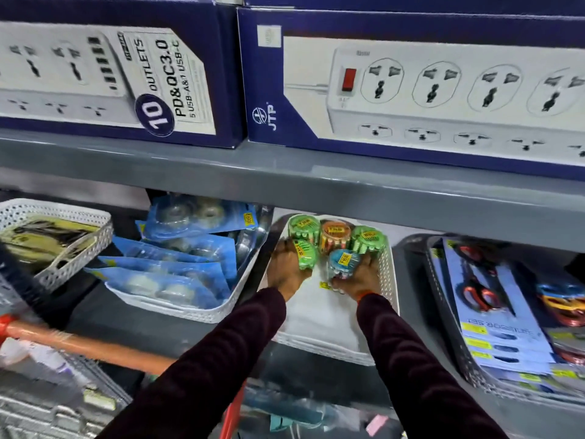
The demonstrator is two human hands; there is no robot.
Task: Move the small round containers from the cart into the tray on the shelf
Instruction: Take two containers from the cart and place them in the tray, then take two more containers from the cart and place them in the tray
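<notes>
Both hands are in the white tray (387, 280) on the shelf at centre frame: left hand (286, 270) wrapped round a green container (306, 253), right hand (356, 280) closed on a blue container (343, 261). Three more, two green and one orange (335, 234), already sit at the tray's back. The cart (63, 403) at lower left is blurred; what remains there, I can't tell.

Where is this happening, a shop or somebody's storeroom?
Most likely a shop. Boxed power strips line the upper shelf, the small round containers and blue tape packs carry yellow price stickers, and a cart handle shows at lower left.
</notes>
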